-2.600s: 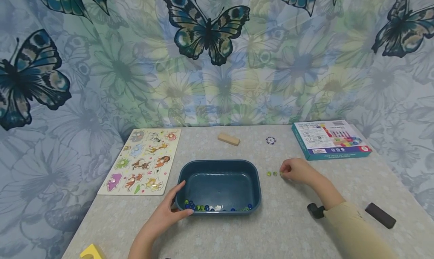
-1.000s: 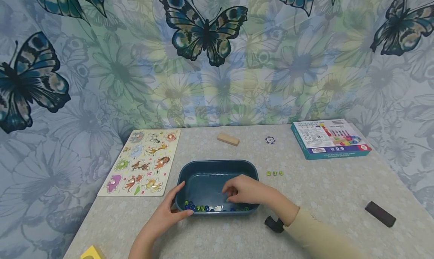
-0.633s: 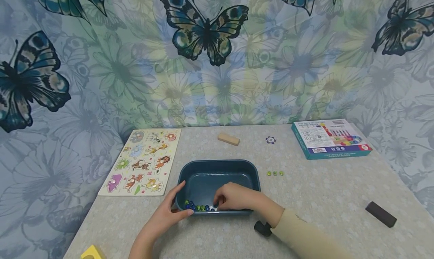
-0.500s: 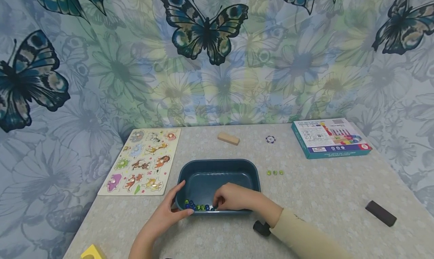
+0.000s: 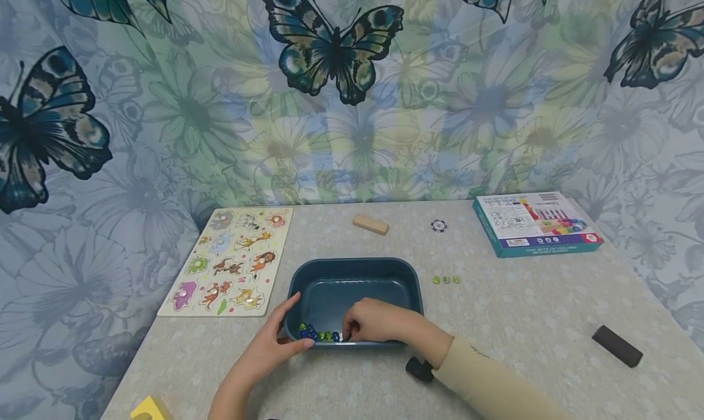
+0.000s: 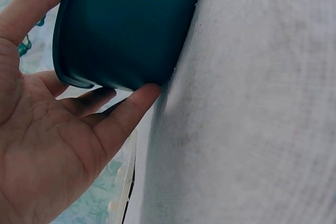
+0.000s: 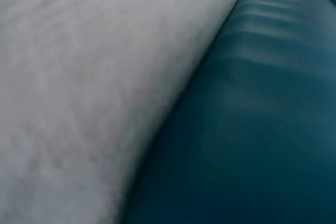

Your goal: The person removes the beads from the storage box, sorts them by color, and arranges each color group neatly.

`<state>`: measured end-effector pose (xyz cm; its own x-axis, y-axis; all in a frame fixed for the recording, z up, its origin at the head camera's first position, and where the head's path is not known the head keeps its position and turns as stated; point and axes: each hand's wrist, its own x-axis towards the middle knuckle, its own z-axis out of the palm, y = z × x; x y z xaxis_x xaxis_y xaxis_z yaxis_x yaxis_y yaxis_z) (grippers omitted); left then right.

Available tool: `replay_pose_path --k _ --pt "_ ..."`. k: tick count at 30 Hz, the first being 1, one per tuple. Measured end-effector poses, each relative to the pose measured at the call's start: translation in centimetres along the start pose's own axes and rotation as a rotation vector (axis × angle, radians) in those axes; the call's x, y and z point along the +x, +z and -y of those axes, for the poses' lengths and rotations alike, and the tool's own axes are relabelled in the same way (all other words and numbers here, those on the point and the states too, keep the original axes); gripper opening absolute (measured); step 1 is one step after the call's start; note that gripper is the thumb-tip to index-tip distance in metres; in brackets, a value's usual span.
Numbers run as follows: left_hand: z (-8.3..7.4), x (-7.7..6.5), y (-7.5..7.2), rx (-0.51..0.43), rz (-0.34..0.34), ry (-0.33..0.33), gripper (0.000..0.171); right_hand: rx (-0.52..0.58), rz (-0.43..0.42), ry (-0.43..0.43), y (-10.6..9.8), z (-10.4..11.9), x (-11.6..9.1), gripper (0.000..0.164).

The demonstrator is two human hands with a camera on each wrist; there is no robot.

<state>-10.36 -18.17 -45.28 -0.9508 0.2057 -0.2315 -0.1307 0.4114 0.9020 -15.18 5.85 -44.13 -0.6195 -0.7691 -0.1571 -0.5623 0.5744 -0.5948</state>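
Note:
My left hand [image 5: 275, 337] holds the near left corner of a dark blue plastic tub [image 5: 352, 266], thumb along the front rim and fingers spread against the side. In the left wrist view its fingers [image 6: 131, 114] press on the tub's outer wall [image 6: 126, 30]. My right hand [image 5: 379, 320] reaches into the tub, fingers bent down near the front wall. Its fingertips are hidden, so I cannot tell whether they pinch a bead. Left of them lie several blue and green beads [image 5: 321, 335]. Three green beads [image 5: 446, 280] sit in a row right of the tub.
An animal peg puzzle board [image 5: 233, 261] lies at left. Behind the tub are a wooden block [image 5: 371, 224] and a round blue-and-white chip [image 5: 439, 225]. A teal game box [image 5: 539, 224] stands back right, a black bar [image 5: 617, 346] at right, a yellow piece [image 5: 150, 409] near left.
My right hand set down the third green bead in the row, then came left into the tub and shifted slightly further left among the beads. The left hand stayed on the tub.

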Motion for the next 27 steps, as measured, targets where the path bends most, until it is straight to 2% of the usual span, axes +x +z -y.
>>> replay_pose_path --k 9,14,20,27 --pt "0.1 0.0 -0.1 -0.023 0.016 0.001 0.088 -0.016 0.003 -0.022 0.1 0.2 0.6 0.011" --pt "-0.1 0.1 0.0 -0.011 0.015 0.003 0.088 0.009 -0.057 -0.052 -0.5 -0.7 0.1 0.005" --pt "-0.2 0.2 0.0 0.008 0.003 -0.004 0.089 0.069 -0.183 -0.070 -3.3 -1.6 -2.1 0.004" --pt "-0.1 0.2 0.0 0.008 0.001 -0.012 0.090 0.083 -0.285 -0.007 -5.9 -2.8 -5.7 0.006"
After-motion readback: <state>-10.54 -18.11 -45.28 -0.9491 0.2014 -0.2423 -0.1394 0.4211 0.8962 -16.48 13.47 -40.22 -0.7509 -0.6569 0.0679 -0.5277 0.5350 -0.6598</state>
